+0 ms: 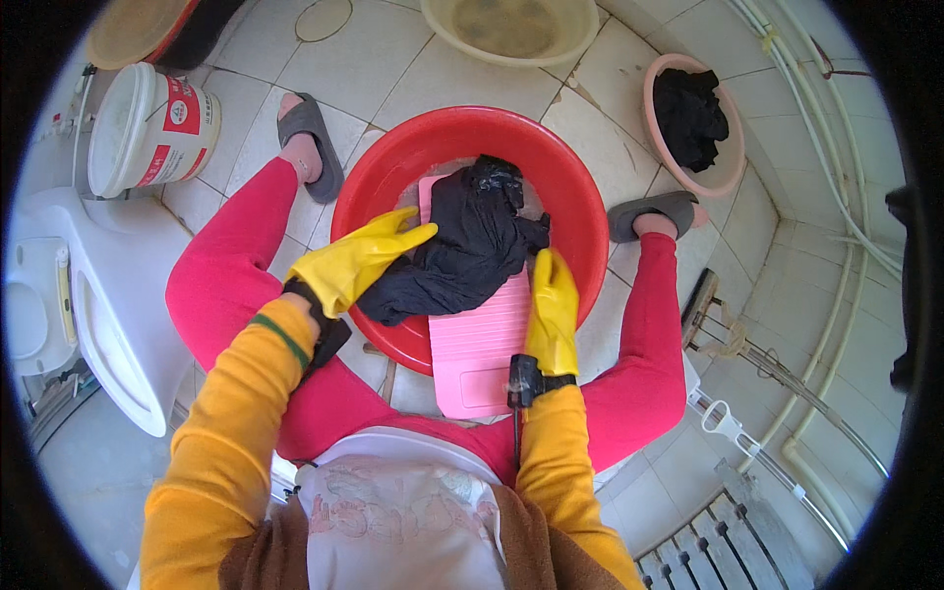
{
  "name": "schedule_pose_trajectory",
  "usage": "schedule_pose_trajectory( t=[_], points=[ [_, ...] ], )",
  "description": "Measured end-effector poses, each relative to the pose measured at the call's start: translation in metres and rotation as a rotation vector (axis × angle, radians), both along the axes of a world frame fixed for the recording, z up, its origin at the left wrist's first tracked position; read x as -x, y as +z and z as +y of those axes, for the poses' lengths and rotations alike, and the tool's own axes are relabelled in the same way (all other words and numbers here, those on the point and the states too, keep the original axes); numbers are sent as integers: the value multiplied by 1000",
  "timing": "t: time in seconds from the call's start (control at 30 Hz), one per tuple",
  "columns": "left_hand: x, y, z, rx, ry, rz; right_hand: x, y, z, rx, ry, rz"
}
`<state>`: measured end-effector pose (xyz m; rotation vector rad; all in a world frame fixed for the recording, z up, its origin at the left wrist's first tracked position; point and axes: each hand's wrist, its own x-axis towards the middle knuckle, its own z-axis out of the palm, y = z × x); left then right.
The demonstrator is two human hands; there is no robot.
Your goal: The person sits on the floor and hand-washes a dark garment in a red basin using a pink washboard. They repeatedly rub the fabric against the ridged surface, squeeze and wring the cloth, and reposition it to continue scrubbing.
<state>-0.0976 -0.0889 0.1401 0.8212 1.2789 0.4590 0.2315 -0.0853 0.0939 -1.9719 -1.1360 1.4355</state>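
Note:
A wet black garment (472, 251) lies bunched over a pink plastic washboard (479, 354), which leans inside a red plastic basin (472, 122) and sticks out over its near rim. My left hand (350, 258), in a yellow rubber glove, is at the garment's left side with fingers spread and nothing gripped. At the basin's right, my right hand (553, 313) wears a matching glove. Its fingertips point away from me beside the garment's right end; whether they pinch the cloth is hidden. Some water shows around the garment.
Beyond the basin stands a cream tub (509, 33) of murky water. A pink basin (726, 173) at the right holds dark cloth (689, 118). A white bucket (162, 129) stands at the left, near a white ceramic fixture (122, 317). Mop poles (767, 361) lean along the right wall.

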Motion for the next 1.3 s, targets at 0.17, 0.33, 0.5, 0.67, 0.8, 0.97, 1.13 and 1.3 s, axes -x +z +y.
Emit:
schedule_pose_trajectory(
  t=[0.17, 0.33, 0.5, 0.67, 0.8, 0.97, 1.13, 1.3],
  points=[
    [-1, -25, -19, -715, -520, 468, 19, -51, -49, 106, -50, 441],
    [1, -32, -15, -592, -420, 348, 25, -99, -65, 262, -294, 552],
    [0, -28, -7, -761, -608, 695, -1, -113, -27, 408, -767, 531],
    [0, -55, 24, -398, -131, 465, 3, -82, 40, 120, -549, 790],
    [-18, -88, 53, -914, -406, 810, 29, -67, 99, -503, 323, -109],
    [-64, -97, 69, -947, -307, 720, 56, -79, 126, -218, 577, -269],
    [-86, -46, 16, -490, 238, 145, 53, -21, 35, -421, 378, 37],
    [-80, -41, -22, -951, 8, 275, 69, -5, -12, -877, 513, -149]
  ],
)
